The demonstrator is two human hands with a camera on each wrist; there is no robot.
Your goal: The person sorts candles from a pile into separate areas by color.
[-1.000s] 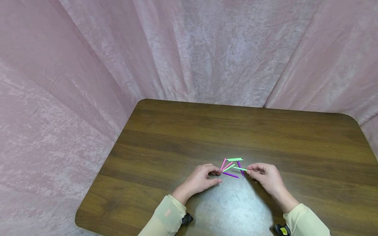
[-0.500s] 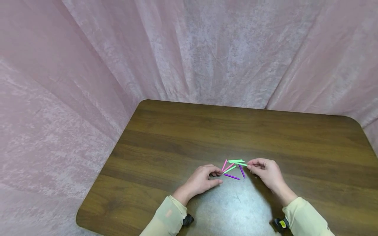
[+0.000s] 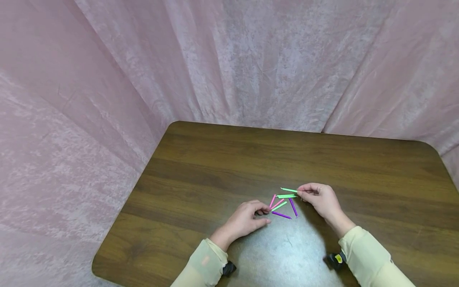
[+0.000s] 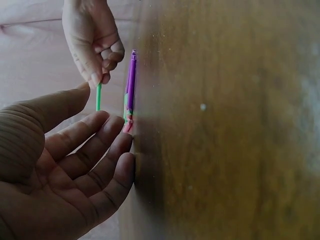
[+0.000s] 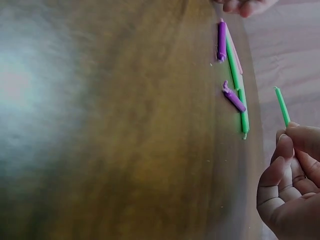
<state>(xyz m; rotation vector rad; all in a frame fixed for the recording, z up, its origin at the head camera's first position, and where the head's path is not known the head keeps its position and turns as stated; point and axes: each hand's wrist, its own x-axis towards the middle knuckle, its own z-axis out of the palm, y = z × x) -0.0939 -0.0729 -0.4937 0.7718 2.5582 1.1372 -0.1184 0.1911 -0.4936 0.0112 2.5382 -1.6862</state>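
My right hand (image 3: 320,201) pinches one end of a thin green candle (image 3: 289,190), held above the table; its wick end points left, also in the right wrist view (image 5: 282,107). Just nearer to me lie green candles (image 3: 286,196) side by side. Two purple candles, one slanting (image 3: 293,207) and one at the front (image 3: 281,215), lie close by. Resting on the table at the left, my left hand (image 3: 245,219) has loosely bent fingers and holds nothing. Its fingertips are by the ends of two pink candles (image 3: 272,200) and another green candle (image 3: 279,206).
The brown wooden table (image 3: 222,159) has rounded corners. Pink velvety curtains (image 3: 272,63) hang behind it and along its left side. A bright patch of light (image 3: 283,251) reflects off the tabletop between the forearms. Black devices sit at both wrists.
My right hand has carried the pinched green candle away from me, from over the slanting purple candle to beyond the green ones on the table. The left hand has stayed nearly still.
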